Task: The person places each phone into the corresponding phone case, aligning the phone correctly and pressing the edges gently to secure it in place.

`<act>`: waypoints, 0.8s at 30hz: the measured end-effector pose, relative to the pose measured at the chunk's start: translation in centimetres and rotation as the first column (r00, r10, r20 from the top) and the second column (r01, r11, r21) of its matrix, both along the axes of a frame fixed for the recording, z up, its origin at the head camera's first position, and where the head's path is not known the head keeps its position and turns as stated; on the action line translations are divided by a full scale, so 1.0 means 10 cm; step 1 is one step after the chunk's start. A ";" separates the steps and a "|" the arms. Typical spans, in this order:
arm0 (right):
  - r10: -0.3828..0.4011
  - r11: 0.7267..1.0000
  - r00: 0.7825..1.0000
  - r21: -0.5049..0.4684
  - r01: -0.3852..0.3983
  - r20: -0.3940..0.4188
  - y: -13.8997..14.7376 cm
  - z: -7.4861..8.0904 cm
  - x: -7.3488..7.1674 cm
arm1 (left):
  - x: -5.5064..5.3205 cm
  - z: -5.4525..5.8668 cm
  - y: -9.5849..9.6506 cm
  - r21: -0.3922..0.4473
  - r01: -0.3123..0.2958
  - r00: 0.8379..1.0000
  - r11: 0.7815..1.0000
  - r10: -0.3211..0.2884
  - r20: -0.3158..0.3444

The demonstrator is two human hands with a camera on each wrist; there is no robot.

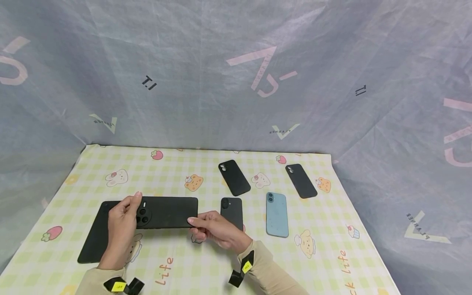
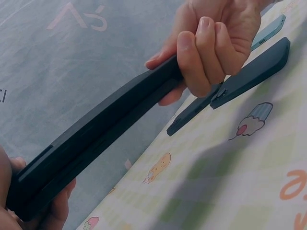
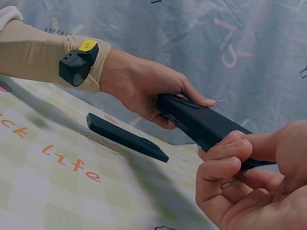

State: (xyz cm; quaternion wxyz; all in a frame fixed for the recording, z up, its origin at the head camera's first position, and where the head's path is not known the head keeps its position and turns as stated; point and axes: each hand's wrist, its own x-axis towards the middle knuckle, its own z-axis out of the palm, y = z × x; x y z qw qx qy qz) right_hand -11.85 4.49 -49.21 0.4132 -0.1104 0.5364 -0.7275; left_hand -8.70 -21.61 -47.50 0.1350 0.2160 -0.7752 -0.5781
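Observation:
Both hands hold a black phone [image 1: 169, 211] lengthwise above the cloth, its round camera module at the left end. My left hand [image 1: 123, 227] grips that camera end, thumb along the top. At the other end, my right hand [image 1: 217, 229] pinches a lower corner between thumb and curled fingers. A lengthwise groove shows along the phone's edge in the left wrist view; whether a case is on it I cannot tell. Behind and beneath the left hand, another black phone-shaped slab [image 1: 92, 235] lies on the cloth, partly hidden.
A dark phone [image 1: 232, 211] lies just beyond the right wrist. Farther right is a light blue phone [image 1: 277, 215]. Two black phone cases or phones, one centre back [image 1: 234, 177] and one back right [image 1: 301, 180], lie on the checked tablecloth [image 1: 177, 254]. A grey curtain [image 1: 199, 98] stands behind.

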 end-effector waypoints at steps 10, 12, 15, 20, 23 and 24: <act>0.001 1.000 1.000 0.012 -0.001 0.003 0.00 0.00 0.00 | 0.00 -0.01 -0.01 0.000 -0.002 1.000 1.000 0.002 0.006; 0.004 1.000 1.000 0.011 -0.004 0.004 0.00 0.00 0.00 | 0.00 -0.01 -0.01 -0.004 -0.004 1.000 1.000 0.004 0.007; 0.009 1.000 1.000 0.002 -0.009 -0.006 0.00 0.00 0.00 | -0.01 -0.01 -0.01 -0.010 -0.003 1.000 1.000 0.003 0.012; 0.012 1.000 0.999 -0.006 -0.013 -0.030 0.00 -0.01 0.00 | 0.00 -0.01 -0.02 -0.002 -0.001 1.000 1.000 0.001 0.018; 0.013 1.000 0.999 0.000 -0.013 -0.042 0.00 0.00 0.01 | 0.00 -0.01 -0.01 0.010 0.001 1.000 1.000 -0.001 0.017; 0.013 1.000 0.999 0.002 -0.013 -0.047 0.00 0.00 0.01 | 0.01 0.00 -0.01 0.013 0.001 1.000 1.000 -0.002 0.017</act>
